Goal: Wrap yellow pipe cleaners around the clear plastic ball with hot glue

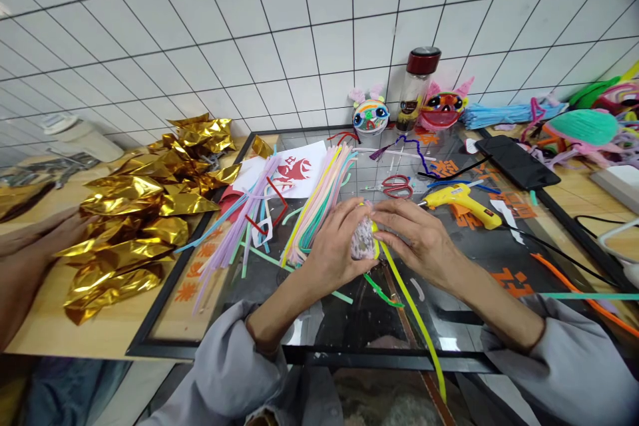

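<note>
My left hand (338, 243) is closed around a small rounded craft piece (363, 239) with a mottled white and lilac surface. Along its right edge runs a yellow pipe cleaner (407, 299), whose long free end hangs down past the front of the black-framed board. The fingers of my right hand (417, 236) pinch the strip against the piece's edge; their tips are partly hidden. A short green pipe cleaner (382, 291) lies just below my hands. Right of them rests a yellow hot glue gun (462, 205), and red-handled scissors (397, 186) lie behind.
Pastel pipe cleaners (314, 206) lie left of centre, beside a paper with a red cut-out (299, 170). Gold foil pieces (134, 213) and another person's arm (34, 253) are at left. Behind stand decorated faces (370, 116) and a glass bottle (414, 90); a phone (519, 161) lies right.
</note>
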`<action>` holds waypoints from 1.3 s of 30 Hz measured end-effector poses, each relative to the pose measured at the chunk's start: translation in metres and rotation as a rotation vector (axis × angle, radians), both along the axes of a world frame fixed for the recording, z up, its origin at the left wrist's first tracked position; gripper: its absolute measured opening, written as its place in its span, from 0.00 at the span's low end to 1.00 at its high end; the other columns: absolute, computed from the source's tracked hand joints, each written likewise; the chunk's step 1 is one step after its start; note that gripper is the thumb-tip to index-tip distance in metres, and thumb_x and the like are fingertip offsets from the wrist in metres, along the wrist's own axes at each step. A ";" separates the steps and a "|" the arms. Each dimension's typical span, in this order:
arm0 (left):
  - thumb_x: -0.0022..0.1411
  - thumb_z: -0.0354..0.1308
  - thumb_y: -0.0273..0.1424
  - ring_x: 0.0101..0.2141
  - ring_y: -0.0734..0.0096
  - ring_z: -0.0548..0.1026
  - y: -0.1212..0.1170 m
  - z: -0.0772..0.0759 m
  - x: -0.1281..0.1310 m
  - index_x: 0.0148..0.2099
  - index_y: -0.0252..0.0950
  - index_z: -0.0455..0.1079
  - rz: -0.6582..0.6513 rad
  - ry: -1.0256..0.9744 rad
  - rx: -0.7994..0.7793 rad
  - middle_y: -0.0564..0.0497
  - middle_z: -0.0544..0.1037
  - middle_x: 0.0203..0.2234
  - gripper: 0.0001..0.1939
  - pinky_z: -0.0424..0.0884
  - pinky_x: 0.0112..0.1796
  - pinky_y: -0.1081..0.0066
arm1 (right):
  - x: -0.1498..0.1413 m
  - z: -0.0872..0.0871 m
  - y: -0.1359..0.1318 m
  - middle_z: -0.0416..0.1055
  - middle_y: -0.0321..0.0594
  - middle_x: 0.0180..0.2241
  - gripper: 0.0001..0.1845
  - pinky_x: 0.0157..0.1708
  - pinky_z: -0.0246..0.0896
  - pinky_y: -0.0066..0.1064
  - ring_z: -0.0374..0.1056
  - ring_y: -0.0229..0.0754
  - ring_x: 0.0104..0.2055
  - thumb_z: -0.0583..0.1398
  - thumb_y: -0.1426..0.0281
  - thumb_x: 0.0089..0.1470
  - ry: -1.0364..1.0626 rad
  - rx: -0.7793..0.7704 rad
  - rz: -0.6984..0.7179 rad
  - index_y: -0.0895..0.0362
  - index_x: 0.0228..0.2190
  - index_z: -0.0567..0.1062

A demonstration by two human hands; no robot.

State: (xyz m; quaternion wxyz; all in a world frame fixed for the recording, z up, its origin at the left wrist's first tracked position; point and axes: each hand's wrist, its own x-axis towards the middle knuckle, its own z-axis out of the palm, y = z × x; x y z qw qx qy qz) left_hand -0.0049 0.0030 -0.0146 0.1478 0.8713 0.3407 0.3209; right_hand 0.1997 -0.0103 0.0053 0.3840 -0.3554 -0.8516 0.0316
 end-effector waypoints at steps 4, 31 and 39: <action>0.49 0.73 0.32 0.63 0.46 0.64 0.000 -0.001 0.000 0.63 0.37 0.55 0.006 -0.006 -0.002 0.35 0.64 0.61 0.44 0.64 0.61 0.47 | 0.000 0.001 0.001 0.75 0.50 0.44 0.13 0.45 0.74 0.41 0.72 0.47 0.46 0.57 0.71 0.63 0.003 0.008 0.004 0.58 0.48 0.74; 0.48 0.73 0.32 0.63 0.47 0.63 0.000 0.000 0.001 0.62 0.39 0.55 0.005 0.011 -0.030 0.36 0.65 0.61 0.43 0.62 0.62 0.46 | 0.004 0.005 0.008 0.74 0.48 0.42 0.10 0.44 0.71 0.40 0.71 0.47 0.45 0.58 0.67 0.63 0.038 -0.089 0.071 0.58 0.43 0.74; 0.50 0.72 0.33 0.63 0.47 0.63 0.000 0.000 0.001 0.62 0.38 0.55 -0.001 -0.010 -0.041 0.35 0.64 0.61 0.42 0.64 0.61 0.46 | 0.003 0.004 0.005 0.74 0.49 0.43 0.11 0.44 0.70 0.41 0.71 0.48 0.46 0.59 0.67 0.62 0.056 -0.097 0.056 0.59 0.44 0.75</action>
